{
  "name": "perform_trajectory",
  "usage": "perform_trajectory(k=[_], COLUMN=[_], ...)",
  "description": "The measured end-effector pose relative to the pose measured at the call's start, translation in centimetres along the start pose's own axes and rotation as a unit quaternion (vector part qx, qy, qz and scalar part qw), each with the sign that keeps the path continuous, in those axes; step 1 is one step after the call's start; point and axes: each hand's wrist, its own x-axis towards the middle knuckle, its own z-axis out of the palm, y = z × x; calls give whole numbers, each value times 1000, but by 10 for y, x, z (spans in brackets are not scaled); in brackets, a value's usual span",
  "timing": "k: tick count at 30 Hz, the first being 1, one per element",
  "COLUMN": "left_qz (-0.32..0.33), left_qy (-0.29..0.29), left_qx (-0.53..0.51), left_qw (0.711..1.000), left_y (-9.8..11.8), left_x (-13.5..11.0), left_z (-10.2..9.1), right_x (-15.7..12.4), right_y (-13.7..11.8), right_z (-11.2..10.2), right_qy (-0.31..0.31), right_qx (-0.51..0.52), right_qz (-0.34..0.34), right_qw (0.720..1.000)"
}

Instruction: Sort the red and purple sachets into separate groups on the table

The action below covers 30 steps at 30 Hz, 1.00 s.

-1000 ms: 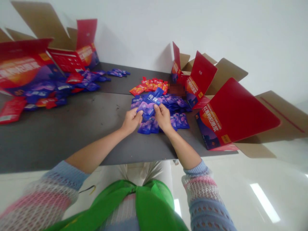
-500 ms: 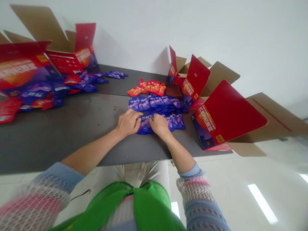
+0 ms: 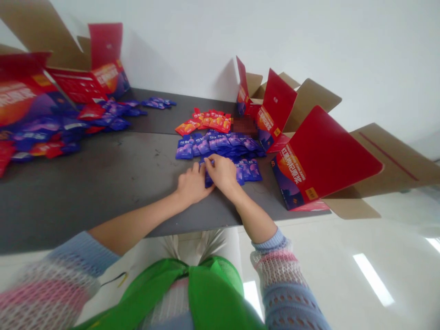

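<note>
My left hand rests on the table at the left end of the nearer row of purple sachets, its fingers curled against the end sachets. Touching it, my right hand reaches over those same sachets with thumb and fingers closed on them. The two hands hide most of the row's left part; its right part lies fanned out beside my right hand. Just beyond is a second overlapping row of purple sachets. Several red-orange sachets lie behind that, next to a dark brown, blurred patch.
On the right stand open red cartons, the nearest carton at the table's edge with flaps spread outward. A heap of purple and red sachets lies on the left before more open cartons. A white wall runs behind the grey table.
My left hand has shifted right along the nearer row and my right hand slightly left, so they now meet. The row's left end has been drawn in. The view has tilted slightly.
</note>
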Motion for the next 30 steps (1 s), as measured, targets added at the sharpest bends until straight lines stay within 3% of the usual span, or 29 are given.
perform_trajectory(k=[5, 18, 22, 26, 30], left_qz=[-9, -40, -25, -14, 14], left_qy=[13, -8, 17, 46, 54], left_qx=[-21, -70, -80, -96, -80], left_qw=[1000, 997, 996, 994, 995], left_y=[3, -24, -29, -45, -76], left_x=[6, -10, -15, -17, -17], left_z=[-1, -12, -15, -18, -21], right_x=[3, 12, 16, 20, 22], right_y=[2, 9, 15, 20, 21], right_z=[-6, -6, -4, -3, -3], right_qy=[38, 64, 71, 78, 77], right_qx=[11, -49, -50, -48, -45], right_qz=[-11, -18, -14, -1, 7], right_qw=[999, 997, 996, 996, 996])
